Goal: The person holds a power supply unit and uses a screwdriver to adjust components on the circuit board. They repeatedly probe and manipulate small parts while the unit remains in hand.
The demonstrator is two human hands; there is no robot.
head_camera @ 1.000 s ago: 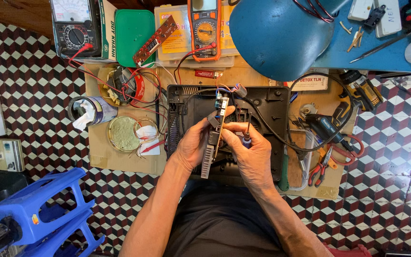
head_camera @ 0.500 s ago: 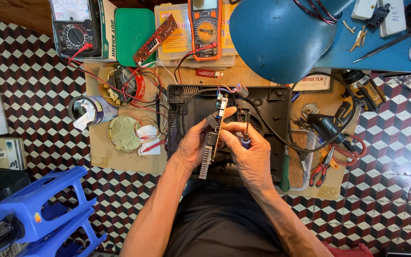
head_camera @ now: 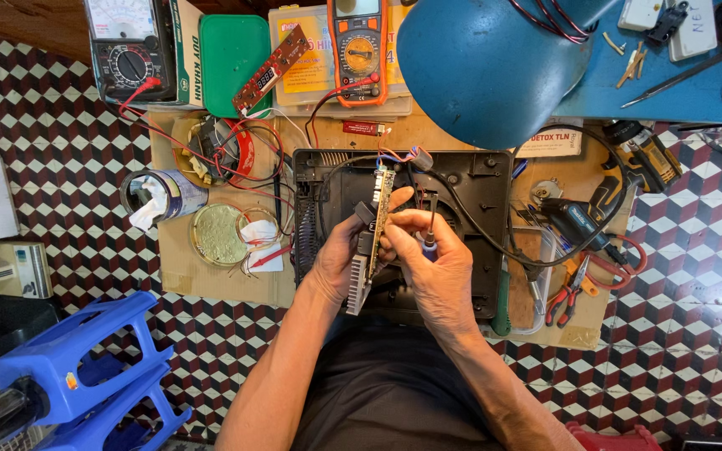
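The left hand (head_camera: 338, 257) held a circuit board (head_camera: 375, 230) on edge above the black case (head_camera: 470, 179). The right hand (head_camera: 436, 263) gripped a screwdriver (head_camera: 430, 224). A slip could tear the thin wires (head_camera: 394, 155).

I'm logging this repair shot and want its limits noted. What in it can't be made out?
Head view, the only one:
- Circuit board: held edge-on, so its faces and parts don't show.
- Left hand: fingertips hidden behind the board.
- Tool in the right hand: handle covered by fingers, tip too small.
- Black casing: inside blocked by both hands.
- Bench behind the blue lamp: hidden.
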